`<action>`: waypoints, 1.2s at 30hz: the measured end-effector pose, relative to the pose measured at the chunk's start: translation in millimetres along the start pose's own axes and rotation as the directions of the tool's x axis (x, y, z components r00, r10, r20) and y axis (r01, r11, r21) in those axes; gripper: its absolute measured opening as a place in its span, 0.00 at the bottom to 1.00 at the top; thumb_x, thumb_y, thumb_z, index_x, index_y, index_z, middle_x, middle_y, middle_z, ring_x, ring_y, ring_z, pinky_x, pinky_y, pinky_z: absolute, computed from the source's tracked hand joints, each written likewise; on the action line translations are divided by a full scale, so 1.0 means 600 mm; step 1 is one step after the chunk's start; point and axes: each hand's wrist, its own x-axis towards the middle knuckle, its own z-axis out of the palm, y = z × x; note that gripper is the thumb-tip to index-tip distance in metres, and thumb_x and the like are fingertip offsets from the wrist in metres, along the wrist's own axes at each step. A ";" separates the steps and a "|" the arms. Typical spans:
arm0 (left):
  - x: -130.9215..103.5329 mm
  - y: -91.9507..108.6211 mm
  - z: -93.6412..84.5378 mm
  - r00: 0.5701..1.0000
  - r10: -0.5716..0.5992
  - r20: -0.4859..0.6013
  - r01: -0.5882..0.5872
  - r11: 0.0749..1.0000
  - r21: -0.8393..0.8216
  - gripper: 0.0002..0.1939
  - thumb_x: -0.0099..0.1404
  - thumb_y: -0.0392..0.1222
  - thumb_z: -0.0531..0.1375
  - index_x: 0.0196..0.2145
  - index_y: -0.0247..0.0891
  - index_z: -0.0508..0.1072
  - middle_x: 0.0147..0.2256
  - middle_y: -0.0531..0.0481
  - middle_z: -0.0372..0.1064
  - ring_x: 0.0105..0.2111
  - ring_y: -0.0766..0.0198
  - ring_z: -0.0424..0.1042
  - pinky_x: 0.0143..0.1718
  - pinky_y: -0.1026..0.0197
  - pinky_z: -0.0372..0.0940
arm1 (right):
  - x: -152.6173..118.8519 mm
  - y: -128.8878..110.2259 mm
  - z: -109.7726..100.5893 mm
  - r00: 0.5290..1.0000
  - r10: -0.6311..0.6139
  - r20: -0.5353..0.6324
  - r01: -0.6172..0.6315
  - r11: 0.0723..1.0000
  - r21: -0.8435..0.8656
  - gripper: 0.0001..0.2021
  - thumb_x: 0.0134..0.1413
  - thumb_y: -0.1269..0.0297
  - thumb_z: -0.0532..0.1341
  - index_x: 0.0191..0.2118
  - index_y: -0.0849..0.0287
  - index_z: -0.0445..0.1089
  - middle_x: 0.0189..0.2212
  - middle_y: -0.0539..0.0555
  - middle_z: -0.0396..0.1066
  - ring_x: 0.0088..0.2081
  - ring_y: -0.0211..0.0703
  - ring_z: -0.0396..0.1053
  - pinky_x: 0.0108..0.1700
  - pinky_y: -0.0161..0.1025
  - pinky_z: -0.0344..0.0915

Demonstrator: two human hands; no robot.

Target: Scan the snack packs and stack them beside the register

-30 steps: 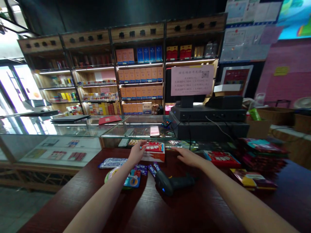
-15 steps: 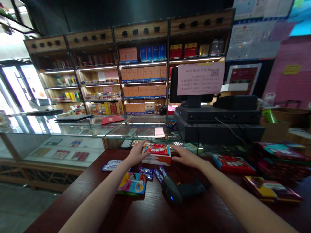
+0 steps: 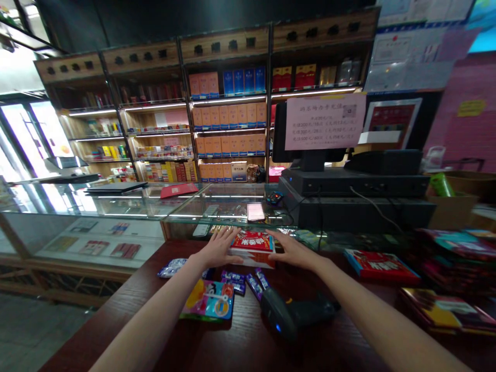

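Note:
A red and white snack box [image 3: 253,248] sits near the far edge of the dark wooden counter [image 3: 217,346]. My left hand [image 3: 219,248] is at its left side, fingers spread and lying against the box's corner. At the right side, my right hand [image 3: 290,250] has its fingers apart, the tips by the box's edge. Nearer to me lie small purple packets [image 3: 233,281], a colourful pouch [image 3: 211,299] partly under my left forearm, and a blue-white packet [image 3: 172,267]. A black barcode scanner [image 3: 281,312] lies between my forearms.
Behind the box is a glass display case [image 3: 228,206], with a monitor stand and cash drawer [image 3: 356,212] on the right. Another red snack box [image 3: 382,264], a yellow-brown pack [image 3: 442,310] and stacked packages [image 3: 457,258] lie at the right. Stocked shelves line the back wall.
My left hand's fingers have spread and flattened more at the box's left side. My right hand has shifted slightly toward the box. The view has moved a little.

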 end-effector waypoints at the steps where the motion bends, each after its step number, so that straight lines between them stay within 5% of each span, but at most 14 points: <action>1: 0.002 -0.002 0.001 1.000 0.001 -0.002 -0.001 1.000 -0.001 0.53 0.57 0.72 0.58 0.71 0.51 0.40 0.71 0.43 0.42 0.71 0.42 0.39 0.67 0.36 0.39 | 0.001 0.002 0.002 1.000 -0.004 -0.008 0.004 1.000 0.009 0.41 0.53 0.50 0.65 0.69 0.59 0.53 0.68 0.64 0.55 0.67 0.56 0.55 0.68 0.55 0.49; 12: 0.022 -0.022 0.019 0.997 0.011 -0.071 -0.016 0.997 -0.072 0.43 0.64 0.65 0.57 0.70 0.47 0.47 0.69 0.41 0.50 0.70 0.43 0.44 0.67 0.36 0.42 | 0.003 0.001 0.000 0.999 -0.006 -0.046 0.009 0.998 0.059 0.39 0.53 0.53 0.65 0.68 0.57 0.55 0.67 0.63 0.57 0.67 0.58 0.56 0.68 0.57 0.49; 22: 0.006 0.000 0.010 0.997 0.045 -0.065 -0.054 0.989 -0.139 0.40 0.67 0.59 0.57 0.70 0.46 0.48 0.68 0.40 0.51 0.70 0.43 0.45 0.66 0.36 0.45 | -0.025 0.008 0.001 0.994 -0.026 -0.107 0.043 0.987 0.155 0.41 0.50 0.55 0.68 0.68 0.58 0.56 0.67 0.64 0.57 0.67 0.57 0.57 0.68 0.56 0.50; 36: -0.003 0.118 0.010 0.950 0.052 -0.308 -0.160 0.929 -0.334 0.43 0.58 0.50 0.68 0.67 0.43 0.56 0.65 0.39 0.57 0.65 0.47 0.56 0.66 0.40 0.51 | -0.126 0.022 -0.012 0.957 0.084 -0.276 0.023 0.932 0.361 0.46 0.42 0.66 0.71 0.68 0.52 0.55 0.67 0.58 0.57 0.67 0.54 0.56 0.69 0.54 0.48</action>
